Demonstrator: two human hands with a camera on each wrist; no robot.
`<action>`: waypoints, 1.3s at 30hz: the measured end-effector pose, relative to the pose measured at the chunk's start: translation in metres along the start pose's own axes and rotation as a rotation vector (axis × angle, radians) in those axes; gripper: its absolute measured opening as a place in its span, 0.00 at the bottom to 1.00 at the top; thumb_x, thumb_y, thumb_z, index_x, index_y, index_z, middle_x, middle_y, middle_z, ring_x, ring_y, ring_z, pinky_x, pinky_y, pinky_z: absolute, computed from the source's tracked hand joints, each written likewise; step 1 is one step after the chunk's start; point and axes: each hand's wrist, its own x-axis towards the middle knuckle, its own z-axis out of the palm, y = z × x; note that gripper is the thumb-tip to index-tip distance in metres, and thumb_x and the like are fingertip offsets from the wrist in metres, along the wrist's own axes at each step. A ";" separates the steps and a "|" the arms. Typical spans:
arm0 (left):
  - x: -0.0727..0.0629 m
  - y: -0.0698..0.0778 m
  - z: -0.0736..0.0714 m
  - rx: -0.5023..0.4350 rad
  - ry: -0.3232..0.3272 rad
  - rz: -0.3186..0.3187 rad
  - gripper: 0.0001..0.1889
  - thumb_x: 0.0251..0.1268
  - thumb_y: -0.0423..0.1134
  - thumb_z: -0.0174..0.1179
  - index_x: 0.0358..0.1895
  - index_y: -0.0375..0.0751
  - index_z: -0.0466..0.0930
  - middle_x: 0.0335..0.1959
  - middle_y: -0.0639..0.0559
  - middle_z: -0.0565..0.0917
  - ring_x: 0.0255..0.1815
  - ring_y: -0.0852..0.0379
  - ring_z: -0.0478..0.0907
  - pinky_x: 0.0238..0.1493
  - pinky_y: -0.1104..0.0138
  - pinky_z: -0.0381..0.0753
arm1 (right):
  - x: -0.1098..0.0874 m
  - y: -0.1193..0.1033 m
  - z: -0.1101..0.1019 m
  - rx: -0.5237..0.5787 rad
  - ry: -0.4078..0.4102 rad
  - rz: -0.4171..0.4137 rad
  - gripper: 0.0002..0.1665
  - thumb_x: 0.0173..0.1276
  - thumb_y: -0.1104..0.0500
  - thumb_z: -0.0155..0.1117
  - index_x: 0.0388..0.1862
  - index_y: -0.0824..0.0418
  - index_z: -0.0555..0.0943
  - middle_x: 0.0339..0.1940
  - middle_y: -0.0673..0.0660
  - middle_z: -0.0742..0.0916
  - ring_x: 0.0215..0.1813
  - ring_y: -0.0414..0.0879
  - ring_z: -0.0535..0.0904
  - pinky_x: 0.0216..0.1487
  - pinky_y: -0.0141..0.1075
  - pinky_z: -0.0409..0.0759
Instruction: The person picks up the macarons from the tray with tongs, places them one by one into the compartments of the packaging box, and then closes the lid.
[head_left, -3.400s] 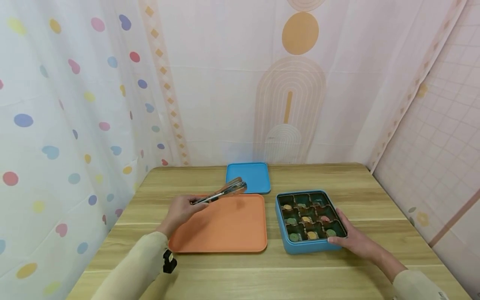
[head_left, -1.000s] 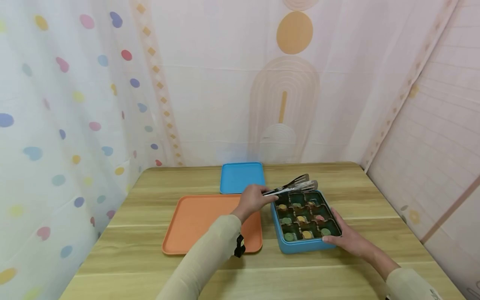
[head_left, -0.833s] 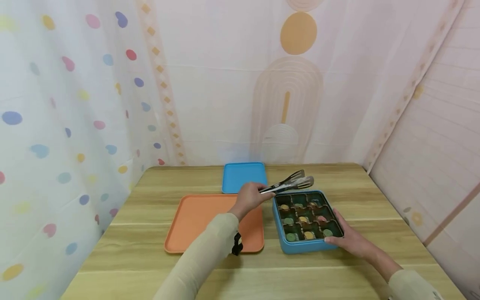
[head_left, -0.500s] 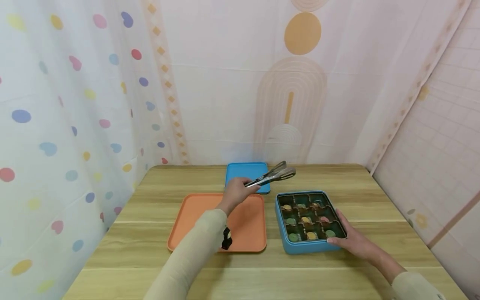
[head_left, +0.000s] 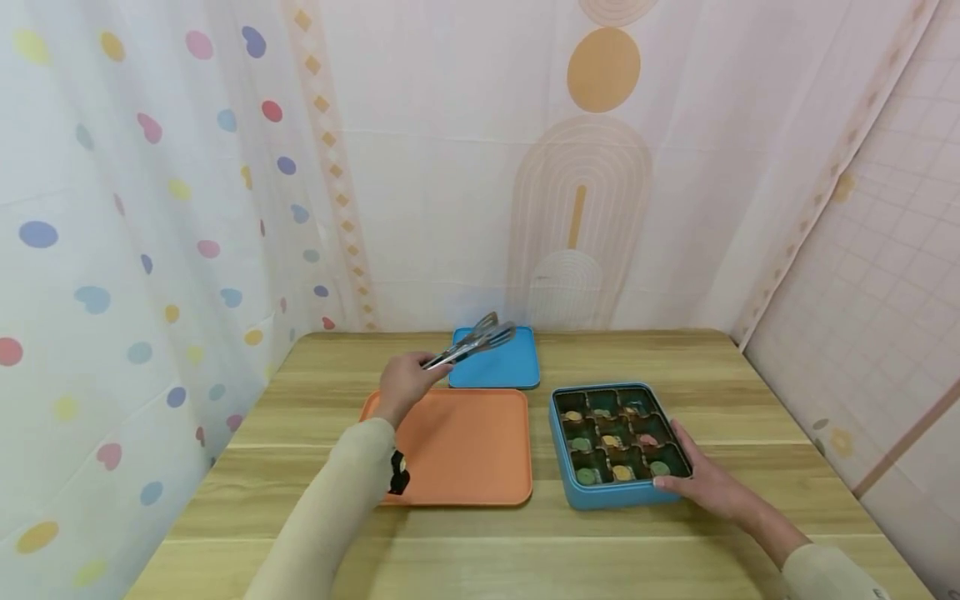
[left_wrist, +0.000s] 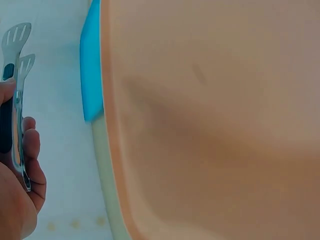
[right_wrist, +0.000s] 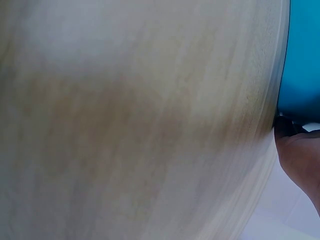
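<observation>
My left hand [head_left: 407,382] holds a pair of metal tongs [head_left: 467,346] by its handles. The tongs' slotted ends stand apart with nothing between them, seen over the blue square tray or lid [head_left: 506,367]. In the left wrist view the tongs [left_wrist: 15,115] show dark grip panels under the thumb. My right hand [head_left: 708,483] grips the front right corner of a blue box [head_left: 615,498], thumb on the front rim and fingers along the right side. A dark divider [head_left: 594,427] splits the box into several compartments with small round green, yellow and pinkish pieces in them.
An orange tray [head_left: 480,467] lies below the left forearm, left of the box. The wooden table [head_left: 525,558] reaches back to a patterned curtain [head_left: 420,192]. A dark band [head_left: 399,473] is on the left wrist.
From the orange tray the tongs went right to the box's back left edge, then back left to over the blue tray or lid. The right hand and the box stayed in place.
</observation>
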 end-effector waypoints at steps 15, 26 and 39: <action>-0.021 -0.087 -0.093 0.127 0.068 -0.022 0.19 0.64 0.55 0.67 0.43 0.41 0.88 0.27 0.50 0.84 0.22 0.52 0.71 0.25 0.61 0.68 | 0.000 0.002 0.000 0.004 0.007 -0.006 0.62 0.70 0.48 0.65 0.81 0.63 0.31 0.77 0.77 0.41 0.74 0.78 0.43 0.66 0.71 0.49; -0.057 -0.147 -0.146 0.180 0.003 -0.062 0.26 0.63 0.57 0.67 0.48 0.35 0.86 0.39 0.42 0.81 0.31 0.51 0.70 0.29 0.61 0.68 | 0.000 0.001 0.000 0.018 0.014 -0.008 0.62 0.70 0.49 0.66 0.81 0.62 0.30 0.78 0.75 0.39 0.75 0.77 0.36 0.66 0.72 0.43; -0.087 -0.187 -0.167 0.236 -0.033 -0.057 0.27 0.61 0.56 0.68 0.49 0.34 0.86 0.37 0.46 0.81 0.34 0.52 0.72 0.42 0.49 0.67 | 0.002 0.002 0.000 0.037 0.005 -0.012 0.62 0.72 0.49 0.64 0.81 0.61 0.29 0.78 0.74 0.38 0.75 0.77 0.35 0.65 0.72 0.44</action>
